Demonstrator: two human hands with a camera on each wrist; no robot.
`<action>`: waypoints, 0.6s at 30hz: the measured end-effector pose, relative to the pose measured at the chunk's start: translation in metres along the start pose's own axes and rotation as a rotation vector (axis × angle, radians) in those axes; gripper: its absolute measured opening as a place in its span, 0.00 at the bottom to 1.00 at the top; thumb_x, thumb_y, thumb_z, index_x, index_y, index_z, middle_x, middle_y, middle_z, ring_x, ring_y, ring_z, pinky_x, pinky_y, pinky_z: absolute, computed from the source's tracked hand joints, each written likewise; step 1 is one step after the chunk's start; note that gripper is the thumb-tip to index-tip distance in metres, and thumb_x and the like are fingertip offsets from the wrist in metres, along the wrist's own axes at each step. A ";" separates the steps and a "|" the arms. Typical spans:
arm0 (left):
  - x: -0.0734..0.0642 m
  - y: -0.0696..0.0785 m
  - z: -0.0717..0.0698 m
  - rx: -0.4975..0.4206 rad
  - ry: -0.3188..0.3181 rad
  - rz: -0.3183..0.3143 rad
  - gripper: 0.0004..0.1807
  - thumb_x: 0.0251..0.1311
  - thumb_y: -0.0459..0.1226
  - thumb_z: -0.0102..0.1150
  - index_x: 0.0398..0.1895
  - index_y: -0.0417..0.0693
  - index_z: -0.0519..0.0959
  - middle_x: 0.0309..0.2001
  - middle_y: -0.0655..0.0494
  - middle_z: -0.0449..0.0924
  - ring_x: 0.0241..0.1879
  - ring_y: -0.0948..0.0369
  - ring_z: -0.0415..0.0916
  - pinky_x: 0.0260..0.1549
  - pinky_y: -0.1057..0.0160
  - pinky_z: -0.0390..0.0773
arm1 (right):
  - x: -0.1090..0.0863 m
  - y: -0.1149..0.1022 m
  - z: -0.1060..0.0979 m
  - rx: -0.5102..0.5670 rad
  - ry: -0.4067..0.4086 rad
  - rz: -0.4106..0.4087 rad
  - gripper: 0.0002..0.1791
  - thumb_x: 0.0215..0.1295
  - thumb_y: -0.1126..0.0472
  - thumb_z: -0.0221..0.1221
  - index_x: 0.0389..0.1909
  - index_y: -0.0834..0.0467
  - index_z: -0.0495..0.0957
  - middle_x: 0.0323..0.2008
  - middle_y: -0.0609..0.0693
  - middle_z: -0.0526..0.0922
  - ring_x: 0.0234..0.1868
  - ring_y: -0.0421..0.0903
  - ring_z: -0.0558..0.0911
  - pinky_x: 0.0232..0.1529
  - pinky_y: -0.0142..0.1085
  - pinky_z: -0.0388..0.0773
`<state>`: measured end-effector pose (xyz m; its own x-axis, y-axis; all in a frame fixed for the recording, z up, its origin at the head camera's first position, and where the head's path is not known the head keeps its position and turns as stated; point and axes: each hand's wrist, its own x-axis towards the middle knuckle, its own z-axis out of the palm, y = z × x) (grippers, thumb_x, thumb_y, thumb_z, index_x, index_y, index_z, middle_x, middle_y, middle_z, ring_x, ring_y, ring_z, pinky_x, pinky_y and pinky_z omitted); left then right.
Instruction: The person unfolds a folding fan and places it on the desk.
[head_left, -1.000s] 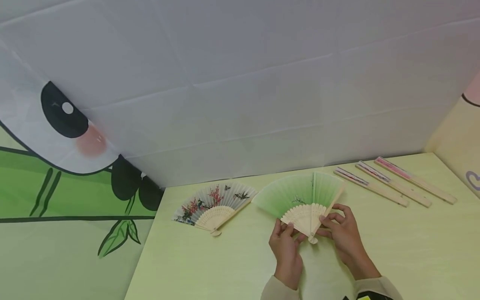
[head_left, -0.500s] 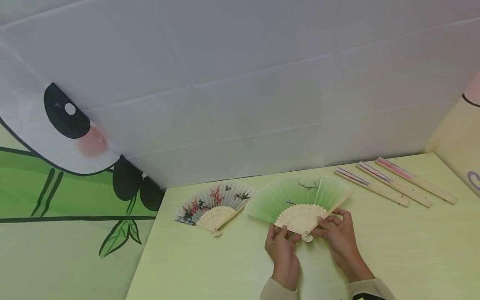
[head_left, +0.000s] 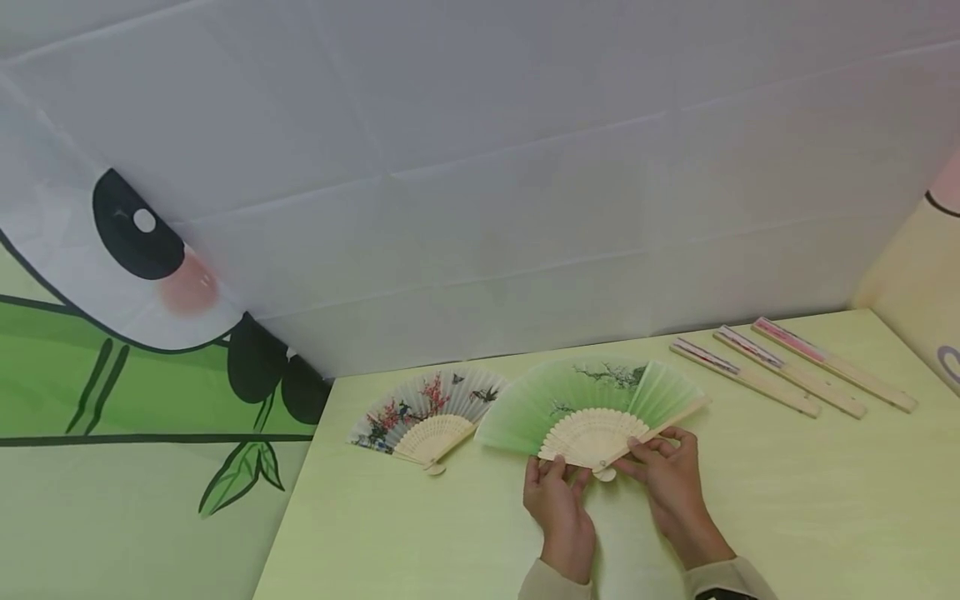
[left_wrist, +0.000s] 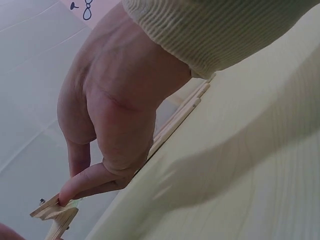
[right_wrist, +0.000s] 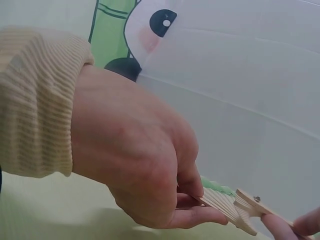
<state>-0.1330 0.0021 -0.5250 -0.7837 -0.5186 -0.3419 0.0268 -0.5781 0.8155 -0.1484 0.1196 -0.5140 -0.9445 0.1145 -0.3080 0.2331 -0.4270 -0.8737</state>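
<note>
A green folding fan [head_left: 558, 400] with a dark branch print is spread wide between the two hands in the head view, its pivot end toward the person. The left hand [head_left: 558, 512] pinches the left outer rib near the lower end. On the other side, the right hand [head_left: 671, 483] grips the right outer guard between thumb and fingers. From the left wrist, part of the wooden sticks [left_wrist: 60, 220] shows under the left hand's fingertips, and the green leaf is mostly hidden. Pale sticks [right_wrist: 220, 205] with a strip of green show at the right hand's fingertips in the right wrist view.
Another open folding fan [head_left: 431, 429], grey-white with red blossoms, lies on the pale table [head_left: 375, 533] left of the green one. Three folded fans [head_left: 817, 367] lie side by side at the back right. A white wall covering [head_left: 480, 208] rises behind the table.
The green fan has spread wider on its right side, uncovering more of the branch print. Both hands have shifted left with it.
</note>
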 end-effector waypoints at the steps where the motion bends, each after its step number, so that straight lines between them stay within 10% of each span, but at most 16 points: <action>1: 0.000 0.001 0.000 -0.004 0.004 0.001 0.32 0.75 0.24 0.49 0.77 0.24 0.53 0.45 0.45 0.70 0.36 0.61 0.78 0.33 0.65 0.86 | 0.000 0.001 0.001 0.007 0.003 0.000 0.27 0.78 0.77 0.49 0.63 0.62 0.43 0.40 0.51 0.67 0.35 0.39 0.85 0.47 0.34 0.88; 18: 0.001 0.002 0.001 -0.069 0.051 0.018 0.15 0.74 0.22 0.48 0.56 0.38 0.58 0.47 0.45 0.68 0.38 0.60 0.75 0.35 0.64 0.85 | 0.005 0.007 0.008 0.154 0.038 0.031 0.21 0.77 0.78 0.47 0.52 0.60 0.45 0.41 0.51 0.69 0.37 0.38 0.86 0.50 0.36 0.87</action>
<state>-0.1344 0.0006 -0.5238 -0.7503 -0.5596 -0.3520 0.0850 -0.6096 0.7881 -0.1530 0.1102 -0.5191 -0.9271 0.1321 -0.3509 0.2211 -0.5631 -0.7962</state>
